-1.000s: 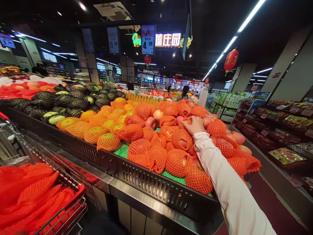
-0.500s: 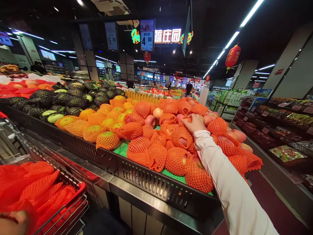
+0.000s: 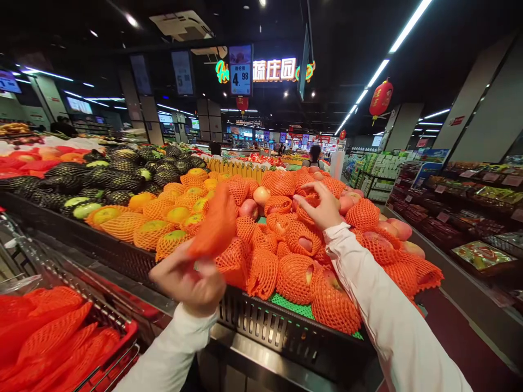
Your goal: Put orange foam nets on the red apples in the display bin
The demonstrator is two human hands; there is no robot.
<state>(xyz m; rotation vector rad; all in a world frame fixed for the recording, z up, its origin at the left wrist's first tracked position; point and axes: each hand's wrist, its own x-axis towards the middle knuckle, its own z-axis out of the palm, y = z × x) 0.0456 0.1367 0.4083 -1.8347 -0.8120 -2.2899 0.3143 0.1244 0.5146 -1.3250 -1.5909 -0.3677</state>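
Observation:
My left hand point(image 3: 192, 280) is raised over the front edge of the display, blurred, its fingers closed on an orange foam net sleeve point(image 3: 214, 226) that stands upright. Over the back of the apple pile reaches my right hand point(image 3: 321, 204), thumb and fingers apart, with nothing visible between them. Just below it is an apple in an orange net point(image 3: 302, 234); I cannot tell whether the fingertips touch the fruit beneath. Several netted apples fill the black crate point(image 3: 265, 321), and some bare apples point(image 3: 248, 209) lie among them.
A shopping cart point(image 3: 133, 333) with many red-orange foam nets point(image 3: 49, 337) stands at lower left. Netted oranges point(image 3: 153, 231) and dark-netted green produce point(image 3: 126, 174) adjoin the apples on the left. Packaged goods fill a shelf point(image 3: 482, 218) at right.
My left hand has come up from the cart to the display with a foam net sleeve in it. My right hand's fingers have lifted and spread above the apples.

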